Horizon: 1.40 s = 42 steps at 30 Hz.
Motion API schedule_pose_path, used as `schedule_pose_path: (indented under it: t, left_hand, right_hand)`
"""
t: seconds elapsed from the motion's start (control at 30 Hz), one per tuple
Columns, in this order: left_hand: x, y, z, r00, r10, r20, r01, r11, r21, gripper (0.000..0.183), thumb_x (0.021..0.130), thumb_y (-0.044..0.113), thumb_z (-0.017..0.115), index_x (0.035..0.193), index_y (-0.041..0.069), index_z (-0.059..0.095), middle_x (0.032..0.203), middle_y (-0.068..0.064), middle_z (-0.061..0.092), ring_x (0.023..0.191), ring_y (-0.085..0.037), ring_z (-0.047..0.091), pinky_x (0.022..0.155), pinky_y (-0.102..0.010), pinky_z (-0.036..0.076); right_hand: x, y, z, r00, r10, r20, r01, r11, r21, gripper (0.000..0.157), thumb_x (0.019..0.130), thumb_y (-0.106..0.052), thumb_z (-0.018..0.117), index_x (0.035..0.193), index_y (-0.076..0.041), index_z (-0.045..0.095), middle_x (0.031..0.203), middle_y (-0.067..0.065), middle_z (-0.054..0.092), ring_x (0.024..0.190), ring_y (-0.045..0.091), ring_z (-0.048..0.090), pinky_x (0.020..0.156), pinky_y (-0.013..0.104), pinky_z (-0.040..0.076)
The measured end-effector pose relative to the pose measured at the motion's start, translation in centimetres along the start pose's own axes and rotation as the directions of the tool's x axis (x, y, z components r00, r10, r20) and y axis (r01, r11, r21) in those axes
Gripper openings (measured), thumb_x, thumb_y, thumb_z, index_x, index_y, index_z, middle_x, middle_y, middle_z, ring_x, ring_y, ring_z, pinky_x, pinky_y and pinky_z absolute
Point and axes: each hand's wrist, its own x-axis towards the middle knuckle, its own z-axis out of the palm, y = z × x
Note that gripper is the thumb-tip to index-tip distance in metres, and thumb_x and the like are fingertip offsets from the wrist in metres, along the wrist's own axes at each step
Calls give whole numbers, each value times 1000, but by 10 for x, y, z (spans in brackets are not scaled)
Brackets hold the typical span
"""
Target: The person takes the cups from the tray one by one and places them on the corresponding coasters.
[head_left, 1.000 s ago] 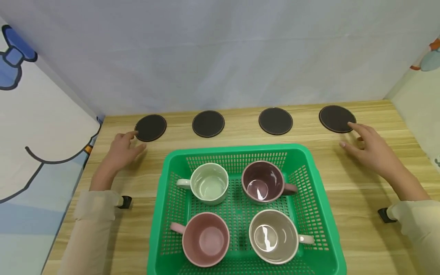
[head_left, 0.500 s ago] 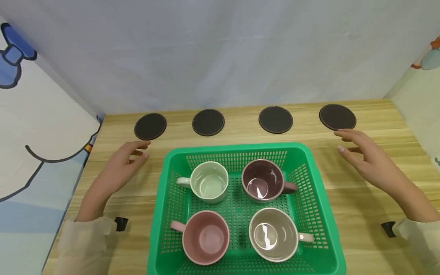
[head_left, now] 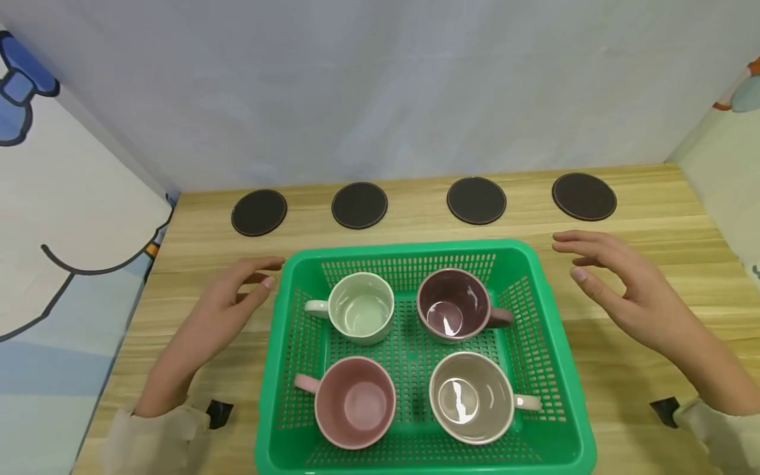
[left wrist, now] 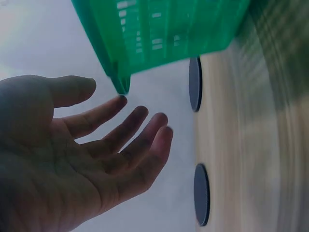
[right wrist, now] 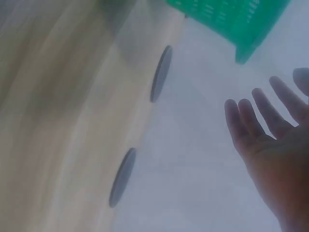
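In the head view a green plastic basket point(head_left: 410, 249) holds a pale green mug point(head_left: 361, 309), a dark plum mug point(head_left: 454, 305), a pink mug point(head_left: 355, 403) and a beige mug point(head_left: 472, 398). My left hand point(head_left: 228, 310) hovers at the basket's upper left corner, fingertips right at the rim, holding nothing. Its fingers are relaxed and spread in the left wrist view, close to the basket point(left wrist: 159, 34). Right of the basket, my right hand point(head_left: 629, 290) is in the air with loosely bent fingers and nothing in them.
Along the table's back edge lie a black round coaster point(head_left: 258, 212) at far left, two more coasters, one left of centre point(head_left: 359, 205) and one right of centre point(head_left: 476, 200), and a coaster point(head_left: 584, 196) at far right. Cloth walls point(head_left: 380, 86) rise behind and at both sides.
Both hands have drawn back from the outer coasters and moved inward toward the basket. The mugs, basket and coasters stay in place, with only a slight shift of the view.
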Motion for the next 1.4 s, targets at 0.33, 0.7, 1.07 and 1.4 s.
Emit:
schedule_pose_path:
  t: [0.33, 0.7, 1.07, 1.4]
  left_hand:
    - [-11, 8, 16, 997, -67, 28, 69, 994, -90, 57, 111, 27, 53, 163, 15, 35, 147, -18, 57, 130, -38, 60, 97, -52, 57]
    - [-17, 7, 21, 986, -125, 111, 158, 910, -382, 64, 112, 20, 51, 168, 16, 21, 122, -26, 61, 85, -11, 75, 68, -36, 65]
    - [-28, 10, 22, 976, -147, 162, 208, 858, -470, 69, 110, 17, 54, 169, 21, 17, 110, -13, 65, 75, -19, 76, 62, -41, 65]
    - [-31, 6, 22, 973, -118, 199, 205, 837, -507, 69, 111, 18, 52, 169, 26, 15, 111, -10, 70, 77, -25, 78, 62, -46, 65]
  right_hand:
    - [3, -31, 10, 990, -132, 42, 132, 991, 2, 51, 91, 9, 69, 136, -15, 68, 146, -2, 61, 142, 3, 45, 114, 12, 29]
    - [10, -41, 26, 948, -284, 146, 302, 946, -120, 28, 101, -12, 67, 128, -17, 71, 137, 5, 66, 136, 23, 51, 124, 14, 24]
    - [21, -49, 43, 910, -325, 258, 399, 857, -328, 33, 109, -40, 53, 115, -15, 75, 121, 2, 73, 127, 31, 59, 113, 40, 45]
    - [27, -54, 53, 896, -308, 320, 420, 822, -386, 16, 90, -25, 79, 103, -16, 76, 115, 5, 74, 117, 29, 65, 97, 49, 57]
